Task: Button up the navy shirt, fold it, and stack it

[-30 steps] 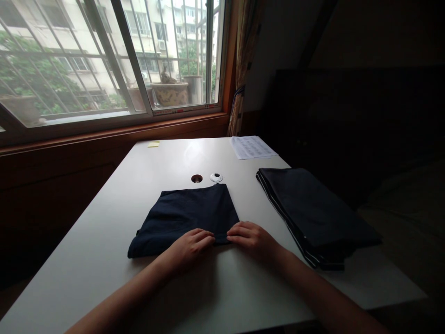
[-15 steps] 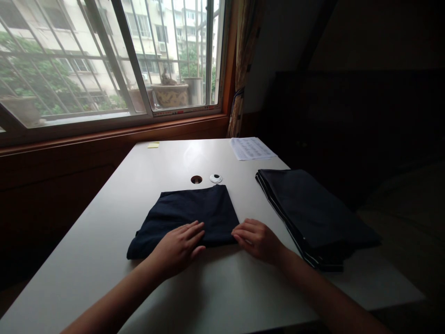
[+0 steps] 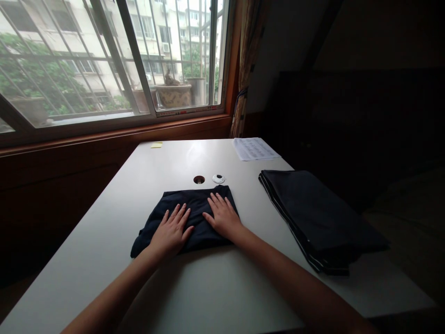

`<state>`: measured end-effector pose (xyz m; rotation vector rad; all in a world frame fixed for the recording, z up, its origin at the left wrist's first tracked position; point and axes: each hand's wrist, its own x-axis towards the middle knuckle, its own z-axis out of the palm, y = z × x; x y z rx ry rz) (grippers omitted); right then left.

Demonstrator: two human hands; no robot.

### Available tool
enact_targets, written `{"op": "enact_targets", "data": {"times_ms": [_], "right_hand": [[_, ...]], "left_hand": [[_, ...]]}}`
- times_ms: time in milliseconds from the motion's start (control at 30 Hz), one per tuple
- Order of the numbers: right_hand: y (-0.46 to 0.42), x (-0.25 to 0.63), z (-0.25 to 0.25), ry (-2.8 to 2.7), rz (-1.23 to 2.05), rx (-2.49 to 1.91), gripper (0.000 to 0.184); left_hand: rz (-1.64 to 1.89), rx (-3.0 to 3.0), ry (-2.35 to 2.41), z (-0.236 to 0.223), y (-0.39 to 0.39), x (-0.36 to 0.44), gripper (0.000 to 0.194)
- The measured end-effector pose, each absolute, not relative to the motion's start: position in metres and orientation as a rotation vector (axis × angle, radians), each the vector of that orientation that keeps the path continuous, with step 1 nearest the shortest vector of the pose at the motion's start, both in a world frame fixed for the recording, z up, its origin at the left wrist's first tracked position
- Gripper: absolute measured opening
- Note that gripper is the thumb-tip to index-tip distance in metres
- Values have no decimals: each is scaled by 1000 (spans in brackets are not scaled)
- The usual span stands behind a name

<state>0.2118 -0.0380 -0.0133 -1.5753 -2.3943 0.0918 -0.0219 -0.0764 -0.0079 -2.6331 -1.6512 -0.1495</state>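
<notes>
The folded navy cloth (image 3: 197, 204) lies on the desk (image 3: 104, 232), long axis roughly left to right, directly under the fingers (image 3: 181, 211). Left hand (image 3: 171, 233) rests left of centre, right hand (image 3: 224, 218) nearer the right edge; fingers extended, spread, gripping nothing.

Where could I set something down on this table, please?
The tabletop is bare left of the folded navy cloth and between the yellow sticky note and printed papers. The left hand and right hand crowd the cloth; folded dark fabric crowds the right.
</notes>
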Motion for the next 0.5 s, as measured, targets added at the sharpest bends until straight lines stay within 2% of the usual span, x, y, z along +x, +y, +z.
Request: {"op": "enact_targets", "data": {"times_ms": [233,500], "right_hand": [[-37,231,-11,-2358,53,-1671,69],[-67,208,-3,-2701,207,-1035,61]], "left_hand": [[-127,-2637,-1640,-11,-78,-34,66],[-101,-2624,-1628,-11,-77,-33,65]]}}
